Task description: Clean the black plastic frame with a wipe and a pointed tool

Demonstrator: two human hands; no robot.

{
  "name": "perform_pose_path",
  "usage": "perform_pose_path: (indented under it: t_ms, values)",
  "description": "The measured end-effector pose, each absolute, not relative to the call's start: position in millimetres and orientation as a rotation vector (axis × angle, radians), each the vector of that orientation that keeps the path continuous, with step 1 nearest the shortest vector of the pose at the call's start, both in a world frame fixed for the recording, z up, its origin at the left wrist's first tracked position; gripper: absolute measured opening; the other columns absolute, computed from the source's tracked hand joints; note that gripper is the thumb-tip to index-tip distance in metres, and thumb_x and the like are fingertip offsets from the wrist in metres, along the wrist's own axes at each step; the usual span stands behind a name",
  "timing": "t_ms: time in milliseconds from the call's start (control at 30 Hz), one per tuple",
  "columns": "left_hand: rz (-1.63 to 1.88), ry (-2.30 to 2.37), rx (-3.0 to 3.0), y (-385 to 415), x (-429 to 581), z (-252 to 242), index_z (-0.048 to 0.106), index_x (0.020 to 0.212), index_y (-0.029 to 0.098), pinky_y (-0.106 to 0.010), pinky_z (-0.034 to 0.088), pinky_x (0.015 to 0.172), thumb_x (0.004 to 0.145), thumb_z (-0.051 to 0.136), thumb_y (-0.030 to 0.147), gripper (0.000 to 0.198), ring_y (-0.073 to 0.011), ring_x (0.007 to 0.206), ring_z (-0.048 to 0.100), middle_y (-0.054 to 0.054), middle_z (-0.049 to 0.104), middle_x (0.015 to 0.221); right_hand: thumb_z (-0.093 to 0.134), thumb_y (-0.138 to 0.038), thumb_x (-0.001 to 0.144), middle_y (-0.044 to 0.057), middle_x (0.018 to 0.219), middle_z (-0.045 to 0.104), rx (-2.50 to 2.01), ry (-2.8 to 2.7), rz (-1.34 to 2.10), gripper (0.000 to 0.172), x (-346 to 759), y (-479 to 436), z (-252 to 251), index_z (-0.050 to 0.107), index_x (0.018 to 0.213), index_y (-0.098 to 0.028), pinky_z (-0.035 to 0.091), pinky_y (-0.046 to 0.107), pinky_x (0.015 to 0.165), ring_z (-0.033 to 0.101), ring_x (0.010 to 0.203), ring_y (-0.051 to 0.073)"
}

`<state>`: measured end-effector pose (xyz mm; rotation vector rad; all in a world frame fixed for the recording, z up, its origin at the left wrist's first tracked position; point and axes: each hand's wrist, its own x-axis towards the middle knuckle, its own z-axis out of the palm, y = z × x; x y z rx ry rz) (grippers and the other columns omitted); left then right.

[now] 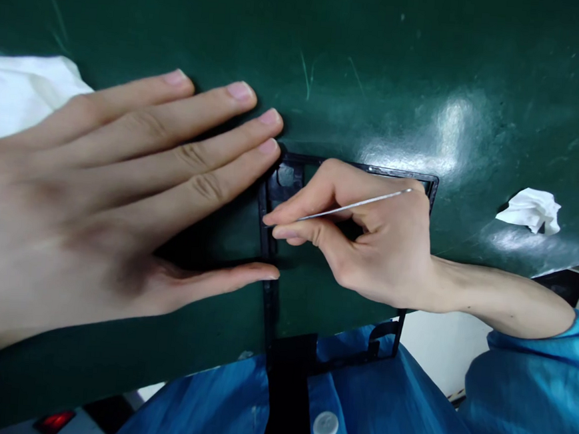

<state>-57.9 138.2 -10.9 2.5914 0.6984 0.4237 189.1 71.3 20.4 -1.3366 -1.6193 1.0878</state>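
Note:
A black rectangular frame (268, 309) lies on the green table, its near edge reaching over the table's edge by the blue garment. My left hand (121, 184) is spread out with fingers extended; its fingertips and thumb tip rest at the frame's left bar. Pinched between the thumb and fingers of my right hand (373, 237) is a thin metal tool (355, 204), its tip close to the left bar. That hand is over the frame and hides part of its upper and right sides.
White cloth or paper (18, 92) lies at the far left, partly under my left hand. A crumpled white scrap (531, 210) sits on the green table (234, 25) at the right. The table's near edge runs in front of the blue garment (379, 411).

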Motion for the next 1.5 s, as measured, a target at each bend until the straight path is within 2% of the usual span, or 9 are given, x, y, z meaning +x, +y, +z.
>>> perform_pose_path:
  t_ms: [133, 300, 600, 733, 1033, 1133, 1267, 1367, 1500]
  values:
    - [0.406, 0.587, 2.716, 142.6, -60.0, -14.0, 0.033, 0.173, 0.015, -0.044, 0.025, 0.157, 0.101, 0.057, 0.045, 0.081, -0.0228, 0.178, 0.033, 0.006, 0.031, 0.187, 0.064, -0.002, 0.103, -0.009, 0.094, 0.081, -1.345, -1.595, 1.109, 0.02, 188.6, 71.3, 19.8, 0.071, 0.095, -0.019, 0.068, 0.01, 0.086, 0.082, 0.094, 0.004]
    - [0.414, 0.576, 2.722, 143.8, -62.6, -13.0, 0.033, 0.173, 0.015, -0.051, 0.031, 0.155, 0.101, 0.056, 0.046, 0.081, -0.0258, 0.178, 0.035, 0.005, 0.032, 0.186, 0.066, -0.002, 0.102, -0.01, 0.093, 0.081, -1.345, -1.591, 1.109, 0.02, 188.8, 71.5, 19.1, 0.072, 0.093, -0.019, 0.068, 0.01, 0.083, 0.081, 0.09, 0.003]
    - [0.399, 0.598, 2.706, 143.3, -62.1, -13.9, 0.034, 0.173, 0.02, -0.059, 0.039, 0.15, 0.103, 0.057, 0.054, 0.082, -0.0325, 0.173, 0.041, 0.005, 0.036, 0.184, 0.06, -0.006, 0.107, -0.007, 0.105, 0.082, -1.382, -1.654, 1.198, 0.019, 189.7, 71.9, 19.3, 0.072, 0.1, -0.019, 0.069, 0.011, 0.09, 0.079, 0.087, 0.002]
    - [0.41, 0.591, 2.704, 143.6, -64.7, -13.2, 0.034, 0.173, 0.018, -0.065, 0.043, 0.148, 0.101, 0.06, 0.052, 0.083, -0.0366, 0.172, 0.043, 0.003, 0.037, 0.184, 0.062, -0.016, 0.11, -0.007, 0.103, 0.082, -1.353, -1.66, 1.202, 0.015, 190.6, 72.9, 17.8, 0.072, 0.099, -0.019, 0.07, 0.014, 0.092, 0.078, 0.083, 0.003]
    - [0.414, 0.602, 2.702, 141.0, -64.0, -13.3, 0.034, 0.173, 0.017, -0.059, 0.039, 0.152, 0.099, 0.063, 0.05, 0.085, -0.0333, 0.174, 0.042, 0.003, 0.038, 0.184, 0.062, -0.02, 0.112, -0.004, 0.104, 0.082, -1.393, -1.701, 1.215, 0.017, 191.0, 74.1, 18.3, 0.075, 0.1, -0.018, 0.07, 0.015, 0.094, 0.079, 0.086, 0.005]
    - [0.425, 0.605, 2.705, 140.7, -63.0, -13.0, 0.036, 0.172, 0.016, -0.059, 0.041, 0.151, 0.098, 0.065, 0.046, 0.084, -0.0329, 0.173, 0.043, 0.003, 0.037, 0.184, 0.064, -0.021, 0.112, -0.005, 0.105, 0.082, -1.366, -1.661, 1.189, 0.015, 189.8, 73.0, 17.4, 0.075, 0.102, -0.017, 0.07, 0.014, 0.087, 0.078, 0.083, 0.003]
    - [0.416, 0.597, 2.713, 143.3, -62.4, -13.9, 0.035, 0.172, 0.017, -0.061, 0.042, 0.15, 0.099, 0.061, 0.043, 0.082, -0.0322, 0.175, 0.041, 0.004, 0.035, 0.185, 0.069, -0.011, 0.107, -0.007, 0.1, 0.081, -1.324, -1.554, 1.098, 0.01, 187.9, 71.5, 17.0, 0.073, 0.098, -0.015, 0.065, 0.007, 0.078, 0.079, 0.081, 0.0]
    - [0.412, 0.581, 2.715, 144.8, -61.9, -14.9, 0.035, 0.172, 0.016, -0.059, 0.04, 0.151, 0.098, 0.061, 0.043, 0.083, -0.0308, 0.175, 0.04, 0.005, 0.035, 0.185, 0.072, -0.01, 0.105, -0.008, 0.095, 0.08, -1.327, -1.571, 1.083, 0.011, 187.6, 71.5, 17.9, 0.073, 0.095, -0.016, 0.065, 0.008, 0.079, 0.077, 0.078, 0.0]
    - [0.416, 0.599, 2.713, 141.2, -60.6, -13.9, 0.036, 0.172, 0.017, -0.058, 0.04, 0.152, 0.099, 0.061, 0.047, 0.082, -0.0313, 0.174, 0.042, 0.005, 0.036, 0.185, 0.066, -0.017, 0.11, -0.007, 0.101, 0.082, -1.37, -1.615, 1.125, 0.012, 188.7, 72.1, 17.9, 0.073, 0.1, -0.018, 0.067, 0.01, 0.083, 0.078, 0.081, 0.001]
